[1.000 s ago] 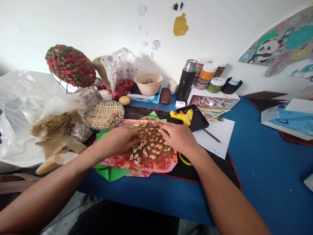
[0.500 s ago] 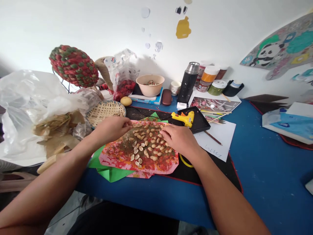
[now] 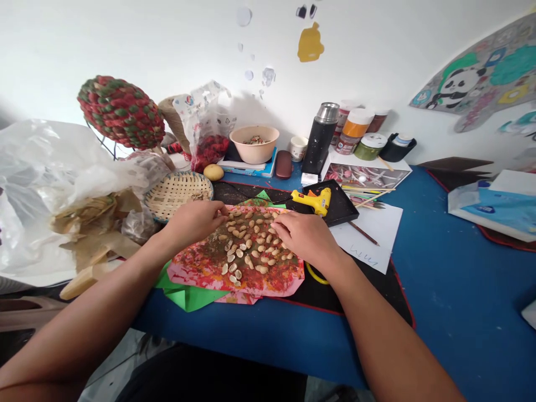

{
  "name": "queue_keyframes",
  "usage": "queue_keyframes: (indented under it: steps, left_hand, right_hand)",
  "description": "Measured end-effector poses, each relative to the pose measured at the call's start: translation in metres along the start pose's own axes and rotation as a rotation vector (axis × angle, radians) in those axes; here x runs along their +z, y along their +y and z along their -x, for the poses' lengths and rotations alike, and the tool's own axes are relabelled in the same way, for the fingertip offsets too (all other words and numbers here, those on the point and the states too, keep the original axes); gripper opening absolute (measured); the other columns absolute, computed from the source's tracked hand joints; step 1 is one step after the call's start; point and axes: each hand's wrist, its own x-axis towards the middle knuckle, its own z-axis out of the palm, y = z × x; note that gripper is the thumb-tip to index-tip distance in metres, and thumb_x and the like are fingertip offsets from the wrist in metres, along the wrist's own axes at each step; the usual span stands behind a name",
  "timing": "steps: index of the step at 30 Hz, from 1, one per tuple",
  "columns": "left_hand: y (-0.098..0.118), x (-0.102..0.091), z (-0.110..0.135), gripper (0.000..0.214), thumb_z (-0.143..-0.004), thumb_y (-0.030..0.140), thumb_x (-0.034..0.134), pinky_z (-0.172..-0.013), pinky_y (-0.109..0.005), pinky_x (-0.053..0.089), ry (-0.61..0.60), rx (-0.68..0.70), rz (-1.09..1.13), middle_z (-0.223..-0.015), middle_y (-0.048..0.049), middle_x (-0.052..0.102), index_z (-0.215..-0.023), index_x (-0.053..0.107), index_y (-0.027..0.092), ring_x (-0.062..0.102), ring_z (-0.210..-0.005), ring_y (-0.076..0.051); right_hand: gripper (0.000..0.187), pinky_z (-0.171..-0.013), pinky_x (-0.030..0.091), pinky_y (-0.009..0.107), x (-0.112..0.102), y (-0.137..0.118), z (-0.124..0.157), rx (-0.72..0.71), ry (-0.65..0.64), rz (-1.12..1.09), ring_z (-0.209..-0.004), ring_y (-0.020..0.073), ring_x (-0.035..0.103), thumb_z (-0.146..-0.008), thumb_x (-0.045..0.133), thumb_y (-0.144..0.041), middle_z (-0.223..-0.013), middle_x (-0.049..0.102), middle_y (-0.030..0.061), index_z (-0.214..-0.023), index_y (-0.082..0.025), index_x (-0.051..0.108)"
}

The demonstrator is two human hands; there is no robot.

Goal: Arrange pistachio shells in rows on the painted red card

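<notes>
My left hand (image 3: 196, 218) rests palm down over the upper left edge of the painted red and pink paper (image 3: 195, 268). Its fingers are loosely bent, with a small gap to the thumb and nothing visible between them. Over the paper's right edge lies my right hand (image 3: 307, 233), fingers half curled and slightly apart, fingertips close to several peanuts (image 3: 260, 248). No held item shows in it, though the palm is hidden. Whole peanuts are scattered between both hands. Opened peanut shells (image 3: 231, 268) lie in the lower middle of the paper.
Behind my left hand sits a woven basket (image 3: 171, 195); a yellow glue gun (image 3: 320, 202) lies on a black tray (image 3: 345, 207). Farther back stand a bowl (image 3: 254, 151), a black thermos (image 3: 319, 139) and paint jars (image 3: 355, 131). Plastic bags (image 3: 50, 178) crowd the left.
The view has shifted slightly, moving the scene a little left and up. Both hands keep nearly the same pose, and the peanuts lie as before.
</notes>
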Motion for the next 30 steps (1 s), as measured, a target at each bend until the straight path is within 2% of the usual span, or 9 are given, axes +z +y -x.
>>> queue_keyframes:
  steps: [9,22,30]
  left_hand:
    - [0.013,-0.006,0.006,0.033,-0.112,0.044,0.065,-0.078,-0.035,0.049,-0.01,-0.073,-0.057,-0.102,-0.0043,0.091,-0.131,0.089,0.032,0.082,-0.092,-0.03]
    - [0.021,-0.005,-0.003,0.04,-0.112,0.047,0.062,-0.08,-0.035,0.052,-0.04,-0.021,-0.116,-0.104,-0.0048,0.091,-0.14,0.087,0.033,0.083,-0.092,-0.031]
    - [0.017,0.0,-0.006,0.038,-0.11,0.049,0.063,-0.078,-0.036,0.051,-0.013,-0.001,-0.082,-0.101,-0.0065,0.089,-0.132,0.087,0.029,0.082,-0.089,-0.031]
  right_hand:
    - [0.028,-0.075,0.042,0.036,-0.001,-0.001,0.001,0.001,-0.016,0.007,-0.099,0.024,0.085,-0.124,0.065,-0.029,-0.12,0.093,0.0093,-0.117,-0.021,0.091]
    - [0.025,-0.076,0.042,0.036,-0.001,-0.001,0.001,0.0,-0.015,0.0,-0.098,0.024,0.084,-0.123,0.067,-0.028,-0.119,0.093,0.0102,-0.119,-0.02,0.091]
    - [0.023,-0.076,0.04,0.036,0.0,-0.002,0.0,-0.002,-0.023,0.015,-0.097,0.0234,0.084,-0.123,0.069,-0.028,-0.117,0.092,0.0099,-0.115,-0.021,0.09]
